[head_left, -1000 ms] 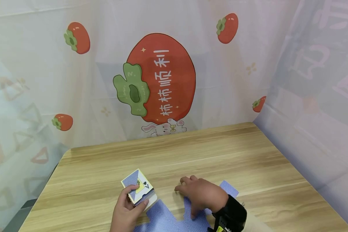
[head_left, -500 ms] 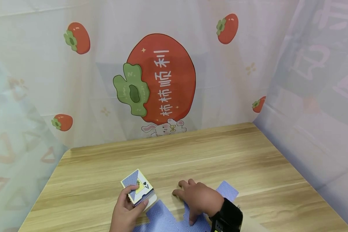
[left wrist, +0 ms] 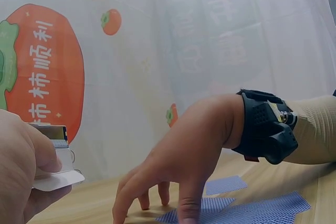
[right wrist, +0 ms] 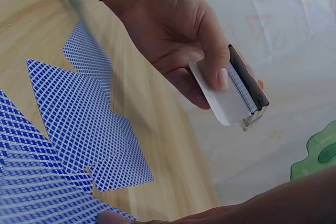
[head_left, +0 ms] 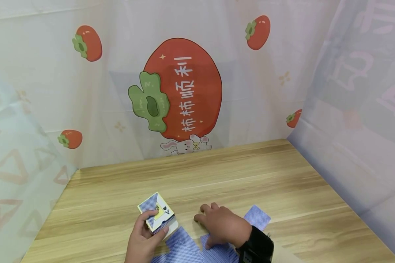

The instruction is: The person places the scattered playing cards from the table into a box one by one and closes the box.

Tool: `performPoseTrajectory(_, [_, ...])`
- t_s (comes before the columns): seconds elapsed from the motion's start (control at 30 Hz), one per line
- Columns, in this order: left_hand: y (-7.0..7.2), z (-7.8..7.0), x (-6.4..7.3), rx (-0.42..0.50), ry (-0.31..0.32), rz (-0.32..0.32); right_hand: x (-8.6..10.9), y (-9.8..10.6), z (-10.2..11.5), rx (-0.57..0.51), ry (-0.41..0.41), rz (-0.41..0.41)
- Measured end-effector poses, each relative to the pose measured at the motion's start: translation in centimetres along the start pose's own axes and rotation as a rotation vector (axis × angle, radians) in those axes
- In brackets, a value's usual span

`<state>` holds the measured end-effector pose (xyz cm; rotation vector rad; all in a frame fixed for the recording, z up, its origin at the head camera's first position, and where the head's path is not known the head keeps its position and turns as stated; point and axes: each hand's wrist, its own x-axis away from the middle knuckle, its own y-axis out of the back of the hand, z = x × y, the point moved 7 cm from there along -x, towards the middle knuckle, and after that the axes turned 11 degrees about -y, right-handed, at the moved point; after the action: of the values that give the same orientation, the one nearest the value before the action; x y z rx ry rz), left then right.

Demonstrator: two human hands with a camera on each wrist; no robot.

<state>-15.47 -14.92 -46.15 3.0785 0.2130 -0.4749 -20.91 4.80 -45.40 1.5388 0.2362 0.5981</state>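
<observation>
- Qty: 1 card box (head_left: 158,210), 2 hands; blue-backed cards (head_left: 184,248) overlap, so no exact ct, min. 4 showing.
- Box loc: in L hand (head_left: 143,237), above near side of bench (head_left: 237,171), just beside the cards; white flap (head_left: 172,227) sticks out.
- L fingers gripping box, thumb at flap end, a fingertip on printed "A" face.
- R hand (head_left: 226,225): palm down, fingers spread & arched, not curled round anything; thumb on a card. Black wristband (head_left: 257,245) on R wrist.
- Far-right card (head_left: 258,216) partly behind R hand.
- Vs 0.5 s ago: R hand slid a bit left, card under thumb w/ it; more of far-right card shows. L hand & box approx same.
</observation>
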Motion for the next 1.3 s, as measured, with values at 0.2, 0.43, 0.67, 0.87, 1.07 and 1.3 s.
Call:
performPoseTrajectory(0.2, [0.0, 0.0, 0.1, 0.001, 0.007, -0.002, -0.5, -0.1, 0.2, 0.004, 0.019, -0.068])
performPoseTrajectory(0.43, [0.0, 0.1, 0.1, 0.001, 0.004, -0.005, -1.0, -0.2, 0.2, 0.01, 0.037, -0.136])
performPoseTrajectory(0.67, [0.0, 0.1, 0.1, 0.006, -0.004, -0.003, -1.2, -0.3, 0.3, -0.014, 0.023, -0.134])
performPoseTrajectory(0.87, [0.0, 0.2, 0.1, -0.008, 0.02, -0.012, -0.6, -0.5, 0.7, -0.026, 0.043, -0.01])
performPoseTrajectory(1.07, [0.0, 0.1, 0.1, -0.017, 0.02, -0.009, -0.6, -0.2, 0.4, -0.023, 0.039, -0.012])
performPoseTrajectory(1.3, [0.0, 0.2, 0.1, -0.003, 0.028, 0.003, -1.1, -0.4, -0.8, -0.035, 0.014, -0.033])
